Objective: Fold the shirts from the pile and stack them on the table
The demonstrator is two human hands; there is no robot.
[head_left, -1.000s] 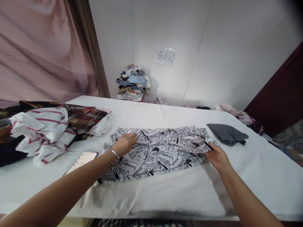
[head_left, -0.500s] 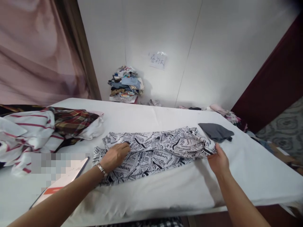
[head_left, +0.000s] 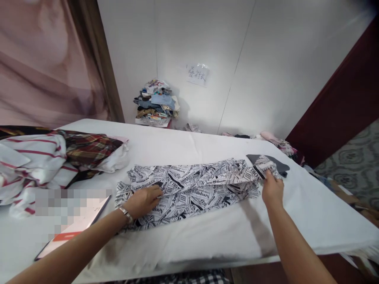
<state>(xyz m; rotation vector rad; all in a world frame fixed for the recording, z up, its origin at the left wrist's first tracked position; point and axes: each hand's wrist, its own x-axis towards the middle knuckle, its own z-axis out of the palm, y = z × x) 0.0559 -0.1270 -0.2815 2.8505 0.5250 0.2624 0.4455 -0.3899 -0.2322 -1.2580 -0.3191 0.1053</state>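
Observation:
A black-and-white newspaper-print shirt (head_left: 192, 197) lies in a long folded strip across the table. My left hand (head_left: 145, 200), a metal band at its wrist, has its fingers curled together on the fabric near the left end. At the right end, my right hand (head_left: 272, 189) is closed on the shirt's sleeve, its loose end sticking up past the fingers. That end partly covers a folded dark grey cloth (head_left: 280, 165) lying behind it.
On the left sit a red-striped white garment (head_left: 38, 152) and a plaid one (head_left: 89, 148). A clipboard (head_left: 85, 221) lies near my left forearm. Stacked clothes (head_left: 156, 102) stand beyond the white table (head_left: 177, 144), by the wall. More clothing (head_left: 278, 142) lies past the right edge.
My right hand has lifted the sleeve end and carried it away from me, over the grey cloth. My left hand stays on the shirt in nearly the same place.

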